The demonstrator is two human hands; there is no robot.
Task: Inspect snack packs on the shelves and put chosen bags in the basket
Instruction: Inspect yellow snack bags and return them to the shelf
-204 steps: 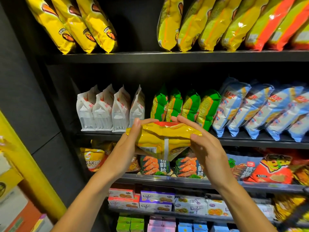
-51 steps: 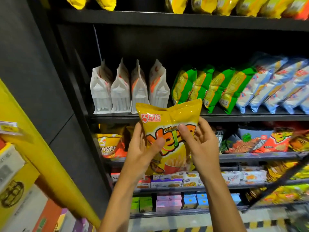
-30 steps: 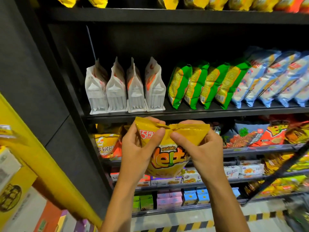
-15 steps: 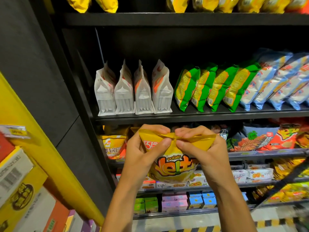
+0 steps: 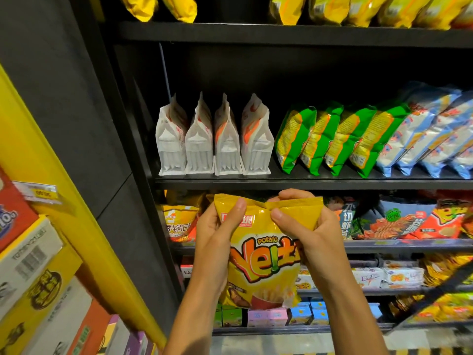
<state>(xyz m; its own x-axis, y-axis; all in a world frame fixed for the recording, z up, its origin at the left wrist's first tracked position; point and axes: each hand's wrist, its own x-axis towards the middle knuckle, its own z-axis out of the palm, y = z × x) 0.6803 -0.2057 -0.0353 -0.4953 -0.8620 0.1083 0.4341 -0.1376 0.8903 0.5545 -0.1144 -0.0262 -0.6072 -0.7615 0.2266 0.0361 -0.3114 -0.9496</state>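
A yellow potato snack bag (image 5: 263,262) with orange lettering hangs upright in front of the shelves, front side facing me. My left hand (image 5: 217,239) grips its upper left edge, thumb across the red logo. My right hand (image 5: 307,234) grips the upper right part, fingers curled over the top seam. The top of the bag is folded slightly toward me. No basket is in view.
Black shelves (image 5: 294,181) carry white pouches (image 5: 212,142), green bags (image 5: 332,139) and blue bags (image 5: 430,134). More yellow bags (image 5: 358,8) lie on the top shelf; orange and dark packs (image 5: 399,221) and small boxes (image 5: 384,276) fill lower shelves. A yellow rack with cartons (image 5: 33,265) stands left.
The bag has been turned from its back seam to its front and lowered. Over the last second my hands kept pinching its folded top, and the view shifted slightly.
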